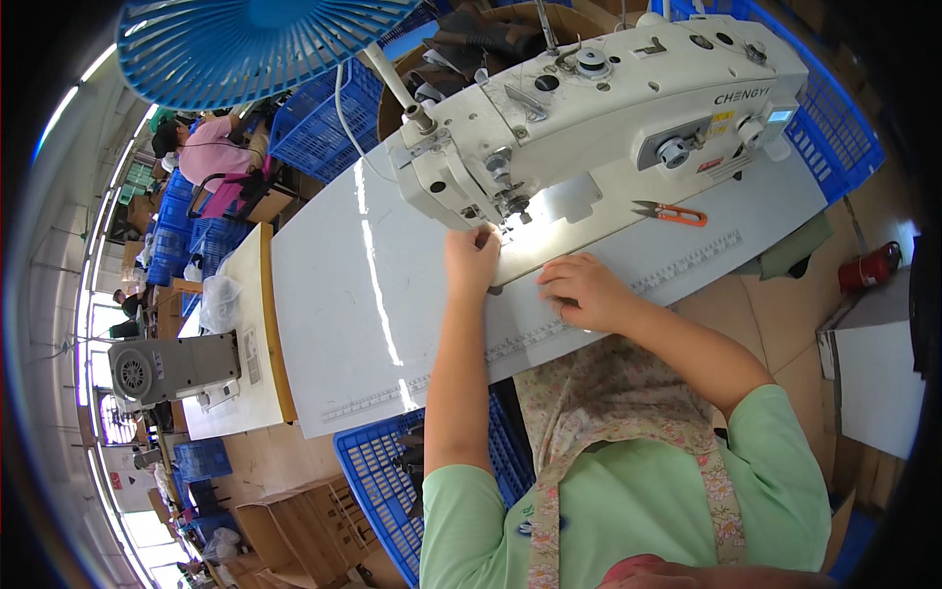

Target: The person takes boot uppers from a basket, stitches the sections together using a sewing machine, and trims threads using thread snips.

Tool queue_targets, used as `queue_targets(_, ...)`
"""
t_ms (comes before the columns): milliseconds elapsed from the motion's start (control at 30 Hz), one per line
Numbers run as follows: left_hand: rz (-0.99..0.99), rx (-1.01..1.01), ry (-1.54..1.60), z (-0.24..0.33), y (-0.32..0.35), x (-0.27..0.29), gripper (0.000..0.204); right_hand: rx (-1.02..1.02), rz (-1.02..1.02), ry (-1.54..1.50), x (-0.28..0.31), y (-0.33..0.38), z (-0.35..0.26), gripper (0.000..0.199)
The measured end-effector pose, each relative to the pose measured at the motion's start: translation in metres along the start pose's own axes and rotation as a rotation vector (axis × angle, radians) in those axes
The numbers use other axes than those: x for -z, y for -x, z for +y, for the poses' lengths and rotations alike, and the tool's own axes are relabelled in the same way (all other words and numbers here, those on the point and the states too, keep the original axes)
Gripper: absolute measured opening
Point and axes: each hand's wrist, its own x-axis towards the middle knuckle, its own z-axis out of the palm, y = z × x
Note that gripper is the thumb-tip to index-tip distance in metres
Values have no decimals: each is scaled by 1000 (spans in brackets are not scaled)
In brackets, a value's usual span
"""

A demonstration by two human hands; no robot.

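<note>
A white industrial sewing machine (589,123) stands across a pale grey table (324,285), its work light glowing on the needle area. Beside the presser foot (517,208), my left hand (471,260) has thumb and fingertips pinched together; anything between them is too small or hidden to make out. My right hand (589,293) is at the front edge of the machine bed with its fingers curled in, and I cannot see what, if anything, is under them. Orange-handled thread snips (670,213) lie on the table to the right, beyond my right hand.
A printed ruler strip (687,258) runs along the table's front edge. Above left hangs a round blue slatted cover (265,49). Blue crates stand below the table (378,491) and behind the machine (834,123). Another person in pink (211,152) sits far left.
</note>
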Motion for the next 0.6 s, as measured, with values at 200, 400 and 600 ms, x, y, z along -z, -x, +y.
queue_targets(200, 46, -56, -25, -5, 1, 1, 15, -165, 132, -459, 1, -50, -68, 77)
queue_targets(400, 142, -237, -72, 3, 1, -9, 21, -98, 418, 24, -25, -97, -90, 93)
queue_targets(600, 142, -318, -44, -14, -15, -13, 20, -136, 514, -31, -26, -115, -90, 81)
